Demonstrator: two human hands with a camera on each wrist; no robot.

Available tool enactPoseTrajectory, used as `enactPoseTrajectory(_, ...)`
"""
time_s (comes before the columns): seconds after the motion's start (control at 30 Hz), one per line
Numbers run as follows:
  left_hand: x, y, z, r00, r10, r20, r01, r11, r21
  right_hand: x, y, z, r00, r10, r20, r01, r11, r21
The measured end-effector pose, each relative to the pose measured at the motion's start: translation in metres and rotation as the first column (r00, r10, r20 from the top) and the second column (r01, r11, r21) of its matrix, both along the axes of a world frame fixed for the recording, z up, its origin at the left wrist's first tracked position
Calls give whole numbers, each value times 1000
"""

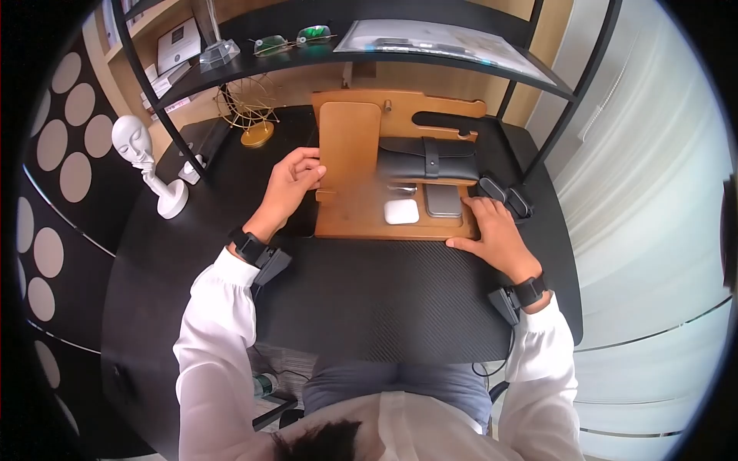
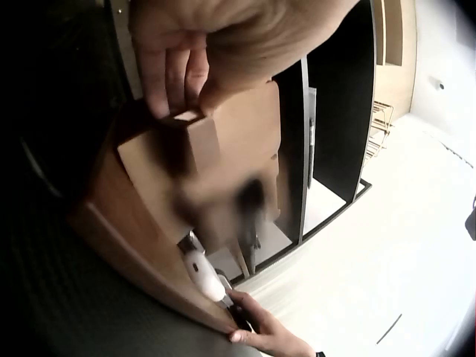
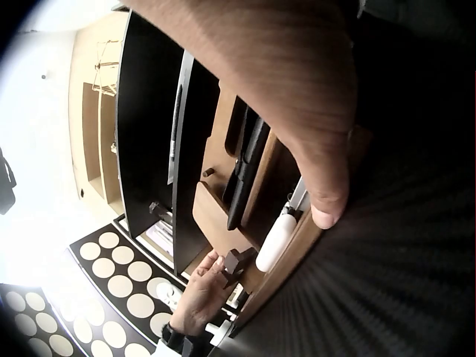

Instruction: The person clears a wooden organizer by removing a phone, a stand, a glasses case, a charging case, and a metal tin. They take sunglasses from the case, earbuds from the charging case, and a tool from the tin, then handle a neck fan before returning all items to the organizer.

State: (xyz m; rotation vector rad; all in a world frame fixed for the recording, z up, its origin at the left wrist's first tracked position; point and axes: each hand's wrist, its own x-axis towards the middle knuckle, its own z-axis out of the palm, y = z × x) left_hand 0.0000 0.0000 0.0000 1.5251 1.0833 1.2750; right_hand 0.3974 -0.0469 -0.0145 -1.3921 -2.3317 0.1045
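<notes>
A wooden desk organizer with an upright panel stands on the black desk. My left hand pinches the panel's left edge with thumb and bent fingers; in the left wrist view they are at a small wooden block. My right hand grips the right front corner of the organizer's base, thumb at the front edge; its fingertips are partly hidden. On the organizer lie a black leather pouch, a white earbud case and a grey rectangular case.
A dark folded item lies right of the organizer. A gold wire ornament and a white face sculpture stand to the left. Above, a black shelf holds glasses and a clear folder. A black mat lies in front.
</notes>
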Motion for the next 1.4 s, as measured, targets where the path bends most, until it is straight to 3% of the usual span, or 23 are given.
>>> enactPoseTrajectory(0.03,-3,1,1,1000,1,11,0,1000,-29,0,0,0,1000,0,-1,0,1000,-1)
enactPoseTrajectory(0.1,-16,-2,2,995,97,-2,-97,990,101,1,1,-1,1000,6,0,-6,1000,6)
enactPoseTrajectory(0.17,-35,-16,16,984,177,7,-177,983,55,2,0,0,1000,17,3,-17,1000,17)
enactPoseTrajectory(0.23,-73,-31,29,991,134,-28,-136,984,-112,2,1,-2,1000,13,2,-13,1000,12)
enactPoseTrajectory(0.33,-129,-49,36,950,156,-272,-237,923,-301,1,1,-3,1000,-1,12,0,1000,27)
enactPoseTrajectory(0.43,-173,-48,22,866,206,-455,-391,847,-361,1,0,-3,1000,-9,13,8,999,31)
enactPoseTrajectory(0.5,-190,-45,10,848,194,-494,-415,823,-389,1,0,-3,1000,-2,9,2,1000,23)
enactPoseTrajectory(0.9,-161,-37,0,805,162,-571,-405,853,-330,0,1,-2,1000,0,18,-1,1000,16)
enactPoseTrajectory(1.0,-158,-38,7,817,248,-520,-456,831,-320,0,1,-1,1000,6,18,-6,1000,17)
enactPoseTrajectory(1.1,-139,-48,24,830,116,-546,-220,967,-129,0,1,-1,1000,7,22,-7,1000,22)
enactPoseTrajectory(1.13,-132,-53,33,906,-68,-418,-42,968,-247,0,1,-2,1000,6,24,-6,1000,25)
enactPoseTrajectory(1.23,-111,-60,26,752,-145,-643,160,987,-36,1,1,-4,1000,13,25,-14,999,45)
enactPoseTrajectory(1.27,-104,-60,28,634,-81,-769,207,976,68,2,2,-5,1000,17,22,-18,999,50)
enactPoseTrajectory(1.37,-96,-56,35,541,-37,-840,79,997,7,3,2,-6,1000,19,12,-19,998,56)
enactPoseTrajectory(1.4,-97,-56,38,582,-55,-811,100,995,4,2,2,-5,1000,16,12,-17,999,49)
